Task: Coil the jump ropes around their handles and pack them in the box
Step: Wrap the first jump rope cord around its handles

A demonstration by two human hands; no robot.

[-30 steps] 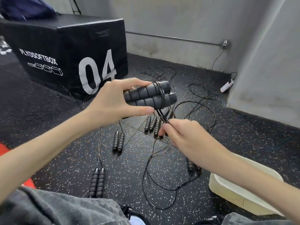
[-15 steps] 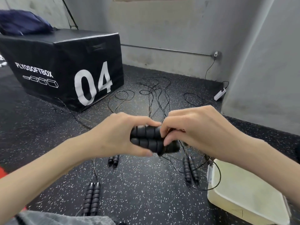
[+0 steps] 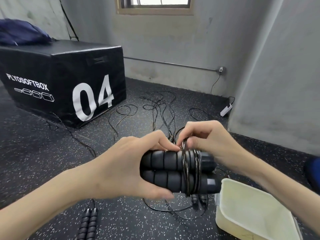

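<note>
Pair at near edge: two black handles lie side by side on the speckled floor, cord not wound; untouched.
Box: cream box on the floor at lower right, just beside the held handles; the part of its inside that shows holds no rope, so judged nothing packed yet.
Left hand: left hand wraps thumb and fingers round the two held handles, clamping them together as one bundle above the floor.
Coil: several turns of thin black cord already lie round both handles near their capped ends.
Right hand: right hand sits behind the upper handle, fingertips pinched on the cord at the top of the coil; judged mid-wrap.
Under the bundle: another pair of handle ends shows below, its cord loose.
Farther floor: loose cords sprawl in loops toward the wall; count unclear.
Far: black plyo box marked 04, blue bag on top.
Progress: early; first rope part coiled, others uncoiled, packing not begun.
</note>
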